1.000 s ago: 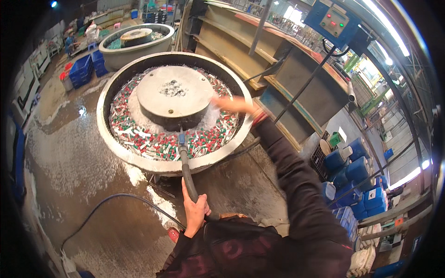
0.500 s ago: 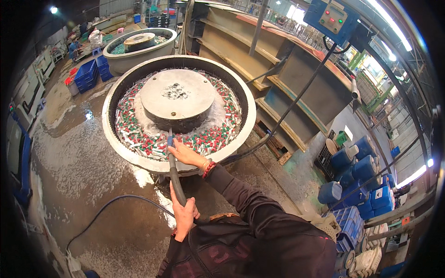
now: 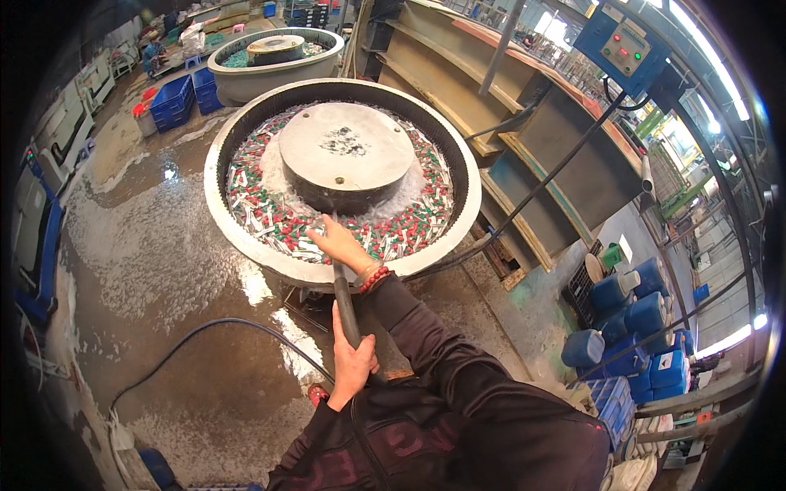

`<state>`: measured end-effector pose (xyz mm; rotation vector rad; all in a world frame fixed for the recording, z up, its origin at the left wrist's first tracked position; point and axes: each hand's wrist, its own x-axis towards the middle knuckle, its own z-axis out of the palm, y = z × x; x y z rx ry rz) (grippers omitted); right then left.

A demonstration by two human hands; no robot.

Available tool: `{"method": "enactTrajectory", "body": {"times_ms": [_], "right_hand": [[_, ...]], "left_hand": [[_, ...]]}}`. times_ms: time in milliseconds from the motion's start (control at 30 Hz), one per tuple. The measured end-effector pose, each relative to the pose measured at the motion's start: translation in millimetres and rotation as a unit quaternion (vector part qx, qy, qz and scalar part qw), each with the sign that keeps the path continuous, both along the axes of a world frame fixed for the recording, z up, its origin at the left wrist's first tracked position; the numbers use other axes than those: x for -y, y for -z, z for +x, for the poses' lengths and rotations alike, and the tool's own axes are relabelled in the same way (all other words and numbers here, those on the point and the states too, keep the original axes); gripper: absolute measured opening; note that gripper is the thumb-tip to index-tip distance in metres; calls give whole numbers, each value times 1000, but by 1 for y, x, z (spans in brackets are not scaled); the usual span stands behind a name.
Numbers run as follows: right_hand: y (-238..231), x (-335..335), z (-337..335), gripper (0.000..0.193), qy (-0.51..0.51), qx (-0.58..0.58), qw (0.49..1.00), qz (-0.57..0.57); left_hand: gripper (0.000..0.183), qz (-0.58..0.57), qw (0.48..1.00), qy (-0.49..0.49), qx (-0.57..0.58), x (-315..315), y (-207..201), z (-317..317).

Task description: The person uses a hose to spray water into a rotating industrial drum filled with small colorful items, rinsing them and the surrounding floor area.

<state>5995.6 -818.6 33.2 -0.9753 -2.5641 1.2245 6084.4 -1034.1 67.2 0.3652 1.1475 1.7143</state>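
Note:
A dark hose runs up from my body to the near rim of a large round tub. My left hand is wrapped round the hose near my waist. Farther along, my right hand, with red beads at the wrist, lies over the hose's front end above the rim. Its thumb and a finger stretch apart; the other fingers and the nozzle are hidden beneath it. Red, green and white small pieces fill the tub's ring-shaped channel, with whitish foam around a raised round centre lid.
Another round tub and blue crates stand behind. To the right are a stepped metal structure, a control box and blue jugs. A thin hose crosses the wet floor at left.
The view has shifted, so the tub sits farther right and higher. My right hand's finger and thumb are now spread, and it covers the blue nozzle fitting seen before. My left hand keeps its grip.

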Motion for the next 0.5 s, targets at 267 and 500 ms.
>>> {"method": "enactTrajectory", "body": {"times_ms": [267, 500], "right_hand": [[35, 12, 6, 78, 157, -38, 980, 113], [52, -26, 40, 70, 263, -76, 961, -35]], "left_hand": [[79, -8, 1000, 19, 17, 21, -2, -7], [78, -24, 997, 74, -24, 18, -13, -6]]}}
